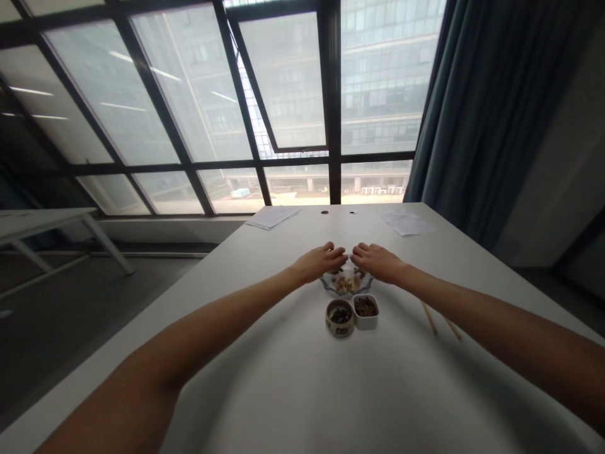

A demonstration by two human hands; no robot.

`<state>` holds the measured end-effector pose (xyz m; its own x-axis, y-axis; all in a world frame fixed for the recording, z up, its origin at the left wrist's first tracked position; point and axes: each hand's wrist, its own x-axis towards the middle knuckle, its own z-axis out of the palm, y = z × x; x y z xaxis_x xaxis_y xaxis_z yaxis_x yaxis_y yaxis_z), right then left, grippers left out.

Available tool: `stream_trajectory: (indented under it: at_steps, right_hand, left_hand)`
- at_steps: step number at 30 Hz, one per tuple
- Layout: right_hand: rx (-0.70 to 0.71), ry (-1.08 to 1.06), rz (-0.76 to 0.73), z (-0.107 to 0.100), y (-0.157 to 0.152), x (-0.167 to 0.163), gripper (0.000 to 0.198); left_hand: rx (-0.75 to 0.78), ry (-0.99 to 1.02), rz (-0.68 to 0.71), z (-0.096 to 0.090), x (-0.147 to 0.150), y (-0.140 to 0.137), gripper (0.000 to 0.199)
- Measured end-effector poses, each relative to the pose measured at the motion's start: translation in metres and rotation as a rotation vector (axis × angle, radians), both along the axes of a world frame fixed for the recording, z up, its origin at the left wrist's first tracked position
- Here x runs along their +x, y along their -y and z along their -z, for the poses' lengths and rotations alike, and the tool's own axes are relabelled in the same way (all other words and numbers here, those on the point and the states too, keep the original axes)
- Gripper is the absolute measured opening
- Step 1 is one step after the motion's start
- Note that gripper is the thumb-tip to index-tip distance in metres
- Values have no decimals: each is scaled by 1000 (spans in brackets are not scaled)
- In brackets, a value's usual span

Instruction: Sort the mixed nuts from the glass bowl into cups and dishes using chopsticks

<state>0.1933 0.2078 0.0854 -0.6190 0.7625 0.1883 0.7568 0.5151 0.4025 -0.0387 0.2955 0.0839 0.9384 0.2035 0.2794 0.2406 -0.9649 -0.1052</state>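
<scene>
Both hands are stretched out over the table at a clear glass bowl (326, 282) with a wavy rim, which holds pale yellowish and brown pieces. My left hand (322, 261) curls its fingers at the bowl's far left rim. At the far right rim, my right hand (376, 262) does likewise; the thumbs and undersides of both are hidden. Just on the near side of the bowl stand a small round tan dish (339, 329) with dark pieces and a square white dish (367, 323) with brown pieces, side by side.
Two wooden chopsticks (429, 317) lie partly behind my right forearm. Papers (273, 217) rest at the table's far left, and more sheets (407, 222) at the far right. Two small dark round items (324, 212) sit near the far edge, before the windows.
</scene>
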Motion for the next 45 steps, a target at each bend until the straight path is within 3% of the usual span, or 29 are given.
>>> stream_trajectory:
  at_steps: [10, 14, 17, 20, 23, 25, 31, 37, 41, 45]
  right_hand:
    - [86, 162, -108, -13, -1, 4, 27]
    - [62, -67, -65, -10, 8, 15, 35]
    - [44, -512, 27, 0, 21, 31, 50]
    - [13, -940, 109, 19, 40, 48, 59]
    - [-152, -1243, 216, 43, 63, 61, 61]
    - [-288, -1321, 250, 58, 77, 66, 63]
    - [-422, -1257, 298, 81, 102, 70, 60]
    - [-492, -1137, 380, 91, 107, 71, 68]
    - [-273, -897, 364, 84, 112, 70, 103]
    - [-83, -719, 270, 65, 114, 45, 101]
  left_hand:
    - [106, -77, 167, -11, 0, -3, 40]
    - [72, 48, 117, -13, -7, 1, 44]
    - [-115, 368, -64, -7, -21, 15, 55]
    - [-471, 636, -181, 9, -44, 38, 71]
    - [-803, 666, -248, 31, -73, 62, 80]
    - [-889, 660, -318, 45, -90, 73, 83]
    - [-855, 439, -452, 72, -117, 85, 76]
    - [-935, 422, -422, 89, -118, 86, 75]
    - [-725, 347, -415, 72, -120, 86, 100]
    - [-392, 216, -448, 42, -100, 99, 94]
